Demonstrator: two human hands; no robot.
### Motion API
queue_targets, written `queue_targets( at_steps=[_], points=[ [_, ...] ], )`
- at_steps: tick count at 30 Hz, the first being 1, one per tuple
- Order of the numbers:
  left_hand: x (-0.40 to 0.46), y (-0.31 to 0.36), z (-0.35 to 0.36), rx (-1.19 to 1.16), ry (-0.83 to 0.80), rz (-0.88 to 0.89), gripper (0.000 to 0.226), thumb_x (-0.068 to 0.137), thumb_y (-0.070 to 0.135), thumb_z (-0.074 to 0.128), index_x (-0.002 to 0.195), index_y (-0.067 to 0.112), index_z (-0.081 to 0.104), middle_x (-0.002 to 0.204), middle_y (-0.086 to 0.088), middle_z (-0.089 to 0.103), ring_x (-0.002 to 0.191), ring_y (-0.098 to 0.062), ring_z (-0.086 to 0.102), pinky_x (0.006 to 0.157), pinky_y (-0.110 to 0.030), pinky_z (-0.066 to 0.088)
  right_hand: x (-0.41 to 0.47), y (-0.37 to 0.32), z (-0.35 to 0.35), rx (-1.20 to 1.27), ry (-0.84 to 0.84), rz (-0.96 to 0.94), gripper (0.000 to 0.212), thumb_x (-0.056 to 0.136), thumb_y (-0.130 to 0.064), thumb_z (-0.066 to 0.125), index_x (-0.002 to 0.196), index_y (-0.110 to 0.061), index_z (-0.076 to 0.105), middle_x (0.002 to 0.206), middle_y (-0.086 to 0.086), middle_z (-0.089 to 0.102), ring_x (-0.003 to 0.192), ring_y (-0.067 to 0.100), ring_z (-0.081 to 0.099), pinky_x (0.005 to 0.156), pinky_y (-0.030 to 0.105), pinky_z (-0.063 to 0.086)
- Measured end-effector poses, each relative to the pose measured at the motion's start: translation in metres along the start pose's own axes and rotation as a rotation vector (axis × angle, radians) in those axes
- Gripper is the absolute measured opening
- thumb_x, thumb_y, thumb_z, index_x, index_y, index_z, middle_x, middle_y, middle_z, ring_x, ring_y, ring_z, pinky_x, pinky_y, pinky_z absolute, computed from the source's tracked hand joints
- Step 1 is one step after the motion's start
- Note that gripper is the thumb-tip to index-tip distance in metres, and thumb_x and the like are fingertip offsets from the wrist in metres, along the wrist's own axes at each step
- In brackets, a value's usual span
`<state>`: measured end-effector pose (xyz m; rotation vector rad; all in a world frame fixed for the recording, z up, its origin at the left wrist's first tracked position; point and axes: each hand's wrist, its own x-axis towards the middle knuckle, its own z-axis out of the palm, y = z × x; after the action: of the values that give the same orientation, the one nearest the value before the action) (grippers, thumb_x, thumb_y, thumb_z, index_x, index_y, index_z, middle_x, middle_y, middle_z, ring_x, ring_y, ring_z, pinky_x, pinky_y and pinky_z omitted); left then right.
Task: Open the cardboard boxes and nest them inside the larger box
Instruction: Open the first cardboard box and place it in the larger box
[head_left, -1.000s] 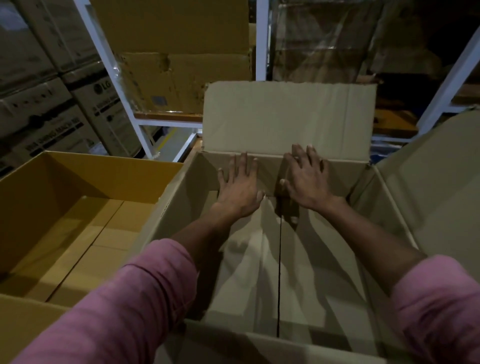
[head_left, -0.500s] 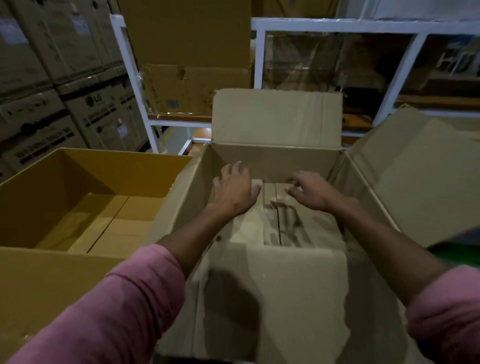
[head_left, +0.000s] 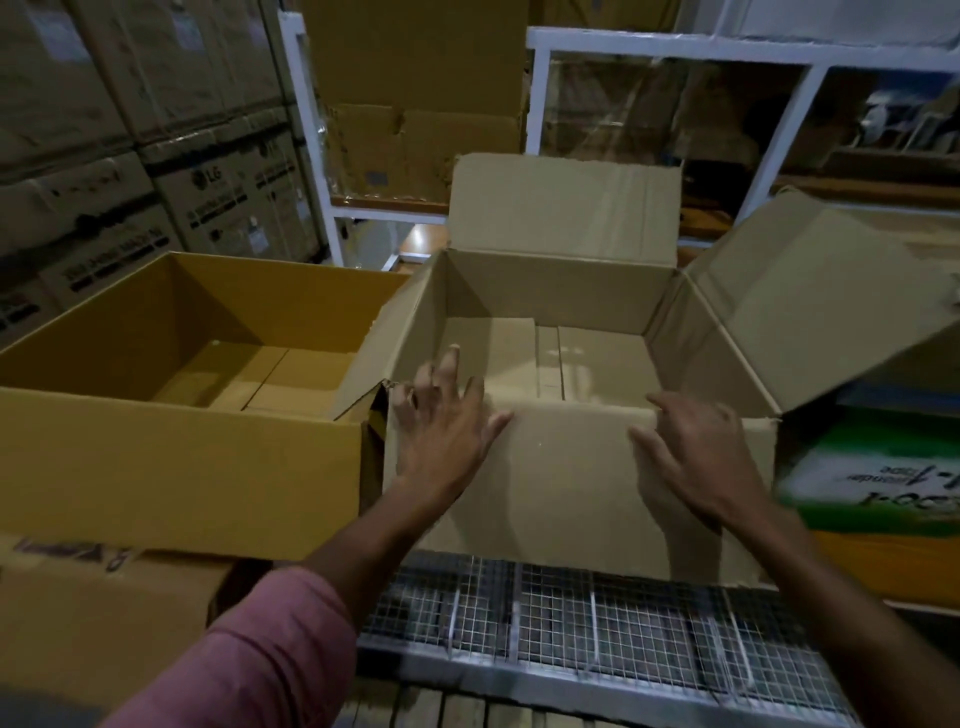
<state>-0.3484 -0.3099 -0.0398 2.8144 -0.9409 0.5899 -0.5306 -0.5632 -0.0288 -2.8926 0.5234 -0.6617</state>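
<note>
The brown box (head_left: 571, 467) stands open at the centre, on a wire grid (head_left: 571, 623), with its far flap (head_left: 563, 208) upright at 12 o'clock and its right flap (head_left: 810, 301) splayed toward 2 o'clock. The near flap is being pressed down outside the front wall. The left hand (head_left: 441, 415) is laid flat with fingers spread at the left near corner; the right hand (head_left: 691, 447) is curled loosely over the fold, gripping nothing firmly. The yellow box (head_left: 171, 457) sits open at 9 o'clock, touching the brown one. A torn left corner is visible; further pressing may well split it. The splayed right flap could catch on the green carton (head_left: 872, 483) at 3 o'clock when the box is lifted.
</note>
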Motion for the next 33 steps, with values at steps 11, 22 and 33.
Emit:
queue_targets(
  at_steps=[11, 22, 33],
  points=[
    [-0.008, 0.002, -0.015, -0.050, -0.215, -0.211, 0.090, 0.087, 0.085, 0.035, 0.158, 0.036, 0.010, 0.165, -0.006, 0.002, 0.143, -0.048, 0.013, 0.106, -0.063, 0.028, -0.032, 0.026, 0.003, -0.202, 0.152, 0.191, 0.065, 0.091, -0.057, 0.064, 0.142, -0.019, 0.051, 0.149, 0.006, 0.050, 0.126, 0.038, 0.039, 0.097, 0.052, 0.037],
    [-0.004, -0.006, 0.004, -0.367, -0.139, -0.222, 0.084, 0.076, 0.071, 0.071, 0.143, 0.029, 0.042, 0.161, -0.001, 0.011, 0.142, -0.049, 0.013, 0.104, -0.070, 0.036, -0.033, 0.040, -0.003, -0.182, 0.096, 0.363, 0.086, 0.079, -0.078, 0.058, 0.149, -0.032, 0.035, 0.165, 0.002, 0.026, 0.118, 0.038, 0.032, 0.092, 0.055, 0.043],
    [0.001, -0.003, 0.003, -0.373, -0.017, -0.228, 0.079, 0.069, 0.059, 0.084, 0.125, 0.022, 0.042, 0.146, -0.012, 0.026, 0.132, -0.041, 0.027, 0.094, -0.056, 0.050, -0.017, 0.054, 0.006, 0.148, 0.140, 0.262, 0.068, 0.067, -0.035, 0.093, 0.120, -0.012, 0.057, 0.128, 0.016, 0.041, 0.105, 0.045, 0.057, 0.080, 0.048, 0.055]
  ],
)
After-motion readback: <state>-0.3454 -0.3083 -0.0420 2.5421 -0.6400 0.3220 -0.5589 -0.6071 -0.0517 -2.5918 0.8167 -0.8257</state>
